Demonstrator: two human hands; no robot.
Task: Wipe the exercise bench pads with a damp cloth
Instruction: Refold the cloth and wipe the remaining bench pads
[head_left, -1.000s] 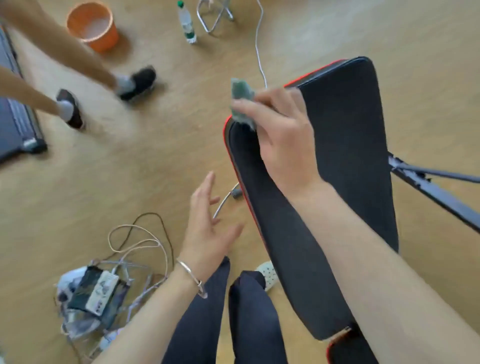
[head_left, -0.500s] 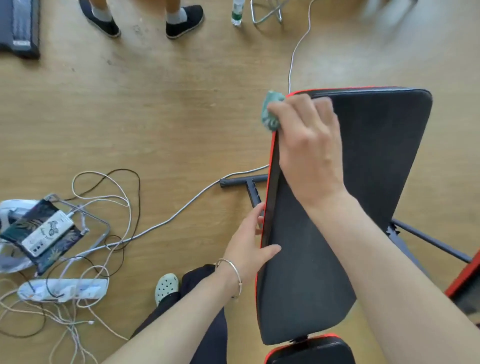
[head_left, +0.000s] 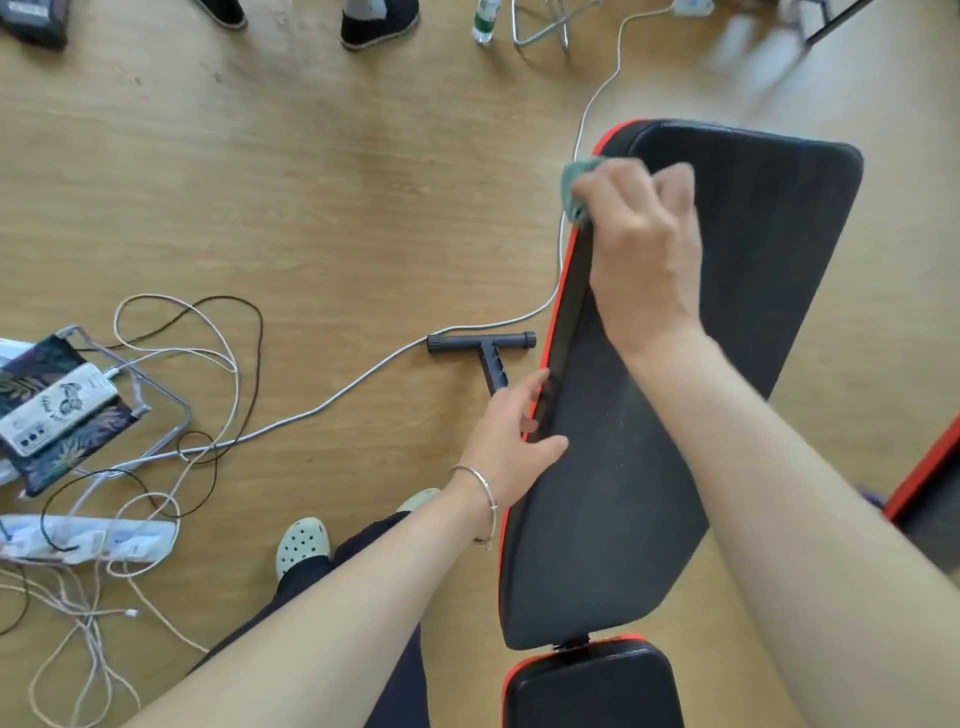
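Note:
The long black back pad (head_left: 623, 493) with red edging runs from the lower centre to the upper right. My right hand (head_left: 644, 244) grips a crumpled green cloth (head_left: 574, 187) against the pad's upper left edge, near its far corner. My left hand (head_left: 511, 441) holds the pad's left edge about halfway along, thumb on the top face and fingers around the side. A second, shorter seat pad (head_left: 592, 686) sits just below the back pad at the bottom of the view.
The bench's black T-shaped foot (head_left: 483, 345) rests on the wooden floor left of the pad, with a grey cable (head_left: 322, 400) beside it. Tangled cords, a power strip (head_left: 88, 540) and a pouch lie at the left. Someone's shoes (head_left: 379, 18) and a bottle (head_left: 485, 21) are at the top.
My left hand moved from the air onto the pad's left edge and now holds it. My right hand stays with the cloth at the upper left edge. The view shifted.

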